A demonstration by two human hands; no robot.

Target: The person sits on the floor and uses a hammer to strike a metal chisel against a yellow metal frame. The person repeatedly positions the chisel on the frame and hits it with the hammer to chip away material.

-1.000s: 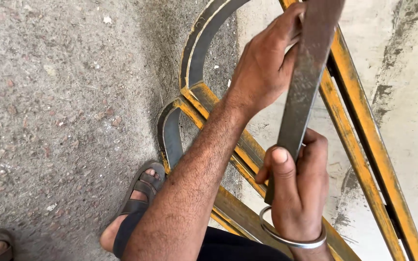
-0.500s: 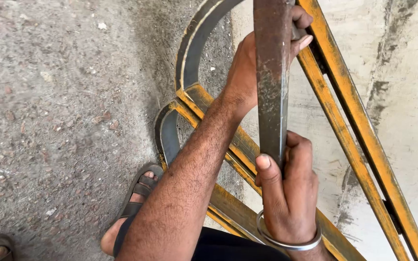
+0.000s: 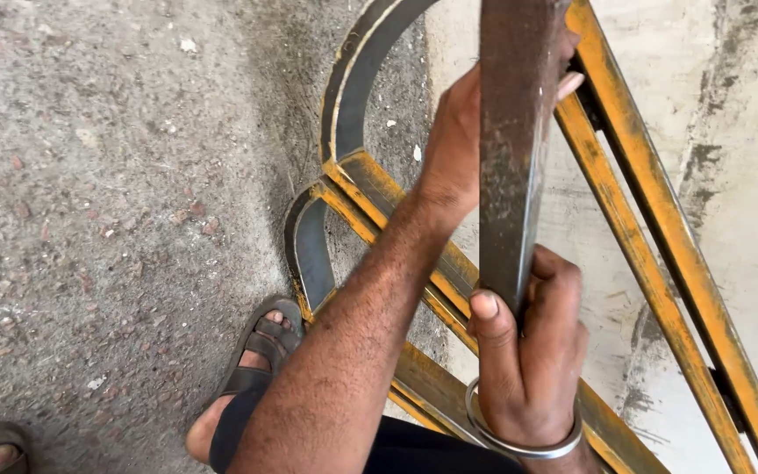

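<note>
Seen from above, looking down at two bare hands on a long, flat, rusty dark-brown steel bar (image 3: 511,149), held near upright, running from top edge of frame down to mid-picture. Right hand (image 3: 532,360), w/ plain silver metal bangle (image 3: 519,439) at wrist, clamped round bar's lower end: thumb pressed on near face, fingers wrapped tight behind far edge. Left hand (image 3: 462,145) higher up, mostly hidden behind bar; palm against bar's left edge, fingertips poking out past right edge, so fingers closed on bar. Left forearm crossing diagonally from bottom centre up to that hand.

Behind and below bar: yellow-painted, rust-worn steel frame (image 3: 651,237) w/ two straight parallel rails slanting from top centre to bottom right, plus a crossing rail from mid-left to bottom centre. Welded to it at left, two curved dark steel strips w/ yellow edges (image 3: 348,96), one big arc up top, one smaller below. Bar's right edge close to upper rail; cannot tell if touching.

Left of frame: wide stretch of rough grey gravelly concrete ground (image 3: 107,175), open. Right of rails: paler smooth cement floor (image 3: 747,132) w/ dark stains. Bottom left: foot in brown strap sandal (image 3: 252,369) just beside smaller arc; toe of second sandal at the corner.
</note>
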